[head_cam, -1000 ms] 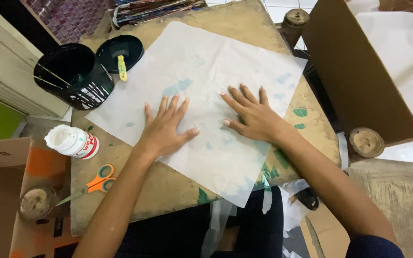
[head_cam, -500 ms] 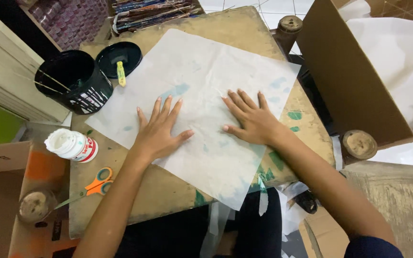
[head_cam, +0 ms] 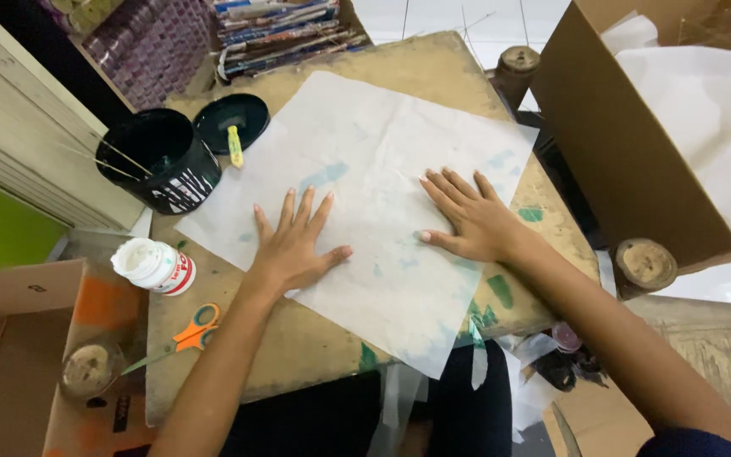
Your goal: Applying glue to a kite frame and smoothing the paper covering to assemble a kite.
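Note:
A large sheet of thin white paper point(head_cam: 365, 152) lies flat on a small paint-stained wooden table point(head_cam: 298, 355). My left hand point(head_cam: 294, 241) rests palm down on the sheet's near left part, fingers spread. My right hand point(head_cam: 467, 218) presses flat on the sheet's right part, fingers spread too. Neither hand holds anything. One corner of the sheet hangs over the table's near edge.
A black tub point(head_cam: 158, 165) with sticks and its lid point(head_cam: 230, 123) with a yellow tool stand at the table's far left. A white glue bottle point(head_cam: 154, 267) and orange scissors point(head_cam: 188, 330) lie at the left. An open cardboard box point(head_cam: 636, 135) with white paper stands at the right.
Both hands have stayed flat on the sheet and slid only slightly. The view has shifted a little, nothing else moved.

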